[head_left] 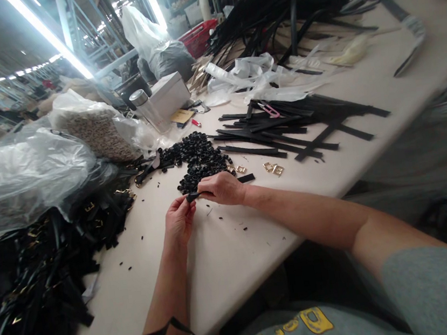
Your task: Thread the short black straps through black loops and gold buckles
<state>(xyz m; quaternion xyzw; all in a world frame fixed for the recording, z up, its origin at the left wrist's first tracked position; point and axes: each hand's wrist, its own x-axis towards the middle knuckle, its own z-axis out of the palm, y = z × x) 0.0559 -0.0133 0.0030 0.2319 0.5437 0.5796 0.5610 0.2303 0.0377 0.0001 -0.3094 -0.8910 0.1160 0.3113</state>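
My left hand [181, 219] pinches one end of a short black strap [193, 197] over the table. Closed around the same strap from the other side is my right hand [224, 188], its fingertips close to the left ones. A flat black strip [246, 178] shows just beyond the right wrist; whether it belongs to the held strap I cannot tell. Right behind the hands lies a heap of small black loops [202, 159]. Gold-coloured buckles [273, 169] rest on the table to the right, with cut black straps [279, 125] piled behind them.
At the left is a big pile of black straps with buckles [37, 277], below clear plastic bags [91, 124]. Scissors [148, 170], a bottle [147, 109], a white box [169, 95] and a red basket [199, 37] stand or lie further back. Long black strips [277, 8] cover the far side.
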